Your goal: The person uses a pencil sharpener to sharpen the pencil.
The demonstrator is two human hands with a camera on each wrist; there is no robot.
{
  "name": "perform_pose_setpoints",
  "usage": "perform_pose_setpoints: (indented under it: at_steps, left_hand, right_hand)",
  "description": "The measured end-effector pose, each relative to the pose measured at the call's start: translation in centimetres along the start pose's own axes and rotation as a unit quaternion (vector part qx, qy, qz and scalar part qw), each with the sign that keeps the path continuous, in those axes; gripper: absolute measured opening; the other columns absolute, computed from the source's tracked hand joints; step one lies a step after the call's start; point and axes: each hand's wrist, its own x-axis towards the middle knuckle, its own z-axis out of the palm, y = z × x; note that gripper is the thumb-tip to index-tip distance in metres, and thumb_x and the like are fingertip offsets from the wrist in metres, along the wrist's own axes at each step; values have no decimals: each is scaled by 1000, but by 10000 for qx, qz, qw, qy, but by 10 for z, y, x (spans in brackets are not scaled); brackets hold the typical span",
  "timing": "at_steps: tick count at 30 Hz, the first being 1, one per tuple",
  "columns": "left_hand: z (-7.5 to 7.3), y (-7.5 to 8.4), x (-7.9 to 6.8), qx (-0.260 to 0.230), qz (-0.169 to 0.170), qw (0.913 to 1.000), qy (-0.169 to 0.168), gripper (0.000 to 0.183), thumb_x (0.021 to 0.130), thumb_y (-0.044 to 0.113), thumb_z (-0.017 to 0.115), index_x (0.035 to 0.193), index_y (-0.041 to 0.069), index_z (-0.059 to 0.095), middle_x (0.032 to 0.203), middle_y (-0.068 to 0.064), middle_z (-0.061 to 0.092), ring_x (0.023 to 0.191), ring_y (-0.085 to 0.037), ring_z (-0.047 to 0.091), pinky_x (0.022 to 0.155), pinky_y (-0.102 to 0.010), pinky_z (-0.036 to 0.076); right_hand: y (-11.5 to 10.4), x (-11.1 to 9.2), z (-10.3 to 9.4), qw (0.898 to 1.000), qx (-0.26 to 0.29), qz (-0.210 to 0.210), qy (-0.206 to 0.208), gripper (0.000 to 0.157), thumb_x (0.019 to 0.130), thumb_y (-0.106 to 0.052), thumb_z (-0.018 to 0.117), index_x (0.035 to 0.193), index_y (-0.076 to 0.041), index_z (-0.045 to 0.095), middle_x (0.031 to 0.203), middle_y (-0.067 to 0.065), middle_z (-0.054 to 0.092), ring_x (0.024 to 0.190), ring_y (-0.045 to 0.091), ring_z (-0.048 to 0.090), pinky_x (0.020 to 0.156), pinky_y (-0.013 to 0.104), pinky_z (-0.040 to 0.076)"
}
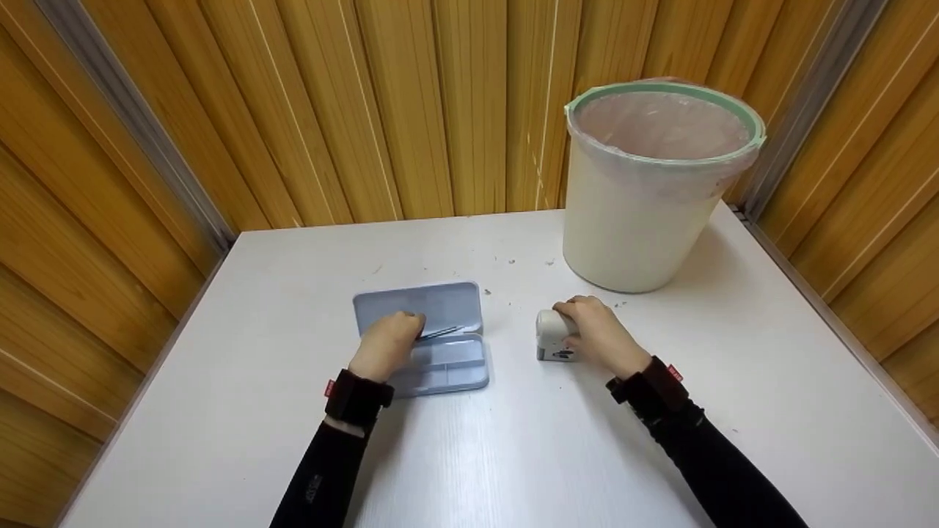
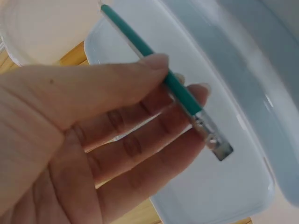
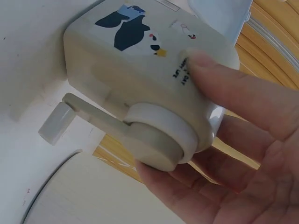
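A green pencil (image 2: 180, 93) with a metal ferrule and a worn eraser end is pinched between the thumb and fingers of my left hand (image 1: 389, 343). That hand is over an open light-blue pencil case (image 1: 463, 375), whose lid (image 1: 447, 301) lies back behind its divided tray. My right hand (image 1: 601, 334) grips a cream crank-handled pencil sharpener (image 1: 550, 334), standing on the table to the right of the case. Penguin pictures decorate the sharpener, and its crank (image 3: 96, 112) sticks out in the right wrist view. The thumb presses one side while the other fingers wrap round behind.
A tall cream bin (image 1: 634, 220) with a green rim and a plastic liner stands at the back right of the white table (image 1: 293, 293). Small shavings (image 1: 512, 262) lie scattered near it. Yellow wood-patterned walls (image 1: 469, 110) enclose the table behind and at both sides.
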Motion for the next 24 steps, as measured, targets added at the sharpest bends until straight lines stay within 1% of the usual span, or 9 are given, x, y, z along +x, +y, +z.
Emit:
perform_pose_setpoints:
  at_steps: [1, 4, 7, 9, 12, 15, 21, 24]
  left_hand:
    - [-1, 2, 1, 6, 13, 10000, -31, 19, 73, -17, 64, 79, -1, 56, 81, -19, 68, 75, -41, 68, 62, -51, 57]
    - [-1, 6, 4, 145, 125, 9998, 16, 17, 76, -15, 65, 82, -1, 57, 81, -17, 67, 73, -39, 69, 61, -49, 58]
    - [2, 9, 7, 356, 313, 9986, 234, 15, 79, -13, 64, 84, -1, 58, 79, -14, 66, 68, -35, 67, 56, -45, 58]
    - [5, 12, 9, 516, 436, 9967, 452, 15, 81, -14, 61, 84, 0, 58, 77, -12, 65, 64, -32, 66, 52, -42, 57]
    - [10, 15, 11, 804, 627, 9914, 815, 17, 80, -13, 61, 81, 3, 57, 74, -8, 63, 59, -28, 64, 47, -40, 54]
    - [16, 19, 12, 1115, 779, 9848, 1076, 17, 78, -12, 63, 81, 4, 58, 73, -6, 64, 59, -25, 65, 46, -37, 54]
    - [28, 28, 17, 1524, 984, 9741, 1347, 18, 79, -11, 67, 85, 5, 60, 74, -5, 64, 61, -19, 64, 45, -31, 52]
    - [31, 34, 20, 1579, 999, 9719, 1433, 19, 78, -11, 66, 85, 5, 59, 75, -5, 63, 62, -19, 63, 45, -30, 52]
  right_hand:
    - [0, 0, 0, 10000, 19, 15, 1, 46, 74, 8, 77, 118, 9, 64, 111, 27, 67, 106, 42, 62, 94, 53, 52]
    - [0, 0, 0, 9999, 87, 65, 2, 47, 74, 7, 77, 119, 9, 64, 112, 27, 66, 107, 42, 61, 95, 53, 52]
    - [-1, -1, 0, 9999, 101, 67, 5, 46, 74, 7, 78, 118, 9, 64, 112, 26, 67, 107, 41, 62, 95, 53, 52]
    - [-1, -2, 0, 9999, 128, 85, 8, 46, 73, 8, 78, 117, 8, 65, 112, 25, 67, 107, 40, 62, 95, 53, 52]
    - [-2, -1, 0, 9998, 157, 113, -17, 45, 73, 9, 78, 117, 8, 65, 112, 25, 67, 106, 40, 62, 94, 53, 52]
    - [-2, 0, 1, 9998, 159, 139, -53, 44, 74, 8, 77, 116, 7, 65, 111, 25, 67, 106, 39, 62, 93, 53, 52]
    - [-4, 2, 1, 9999, 135, 37, -26, 44, 73, 9, 77, 115, 8, 65, 108, 25, 68, 104, 39, 64, 92, 52, 53]
    - [-5, 3, 2, 9999, 167, 35, -6, 45, 71, 10, 77, 114, 9, 66, 107, 25, 69, 103, 39, 64, 93, 52, 53]
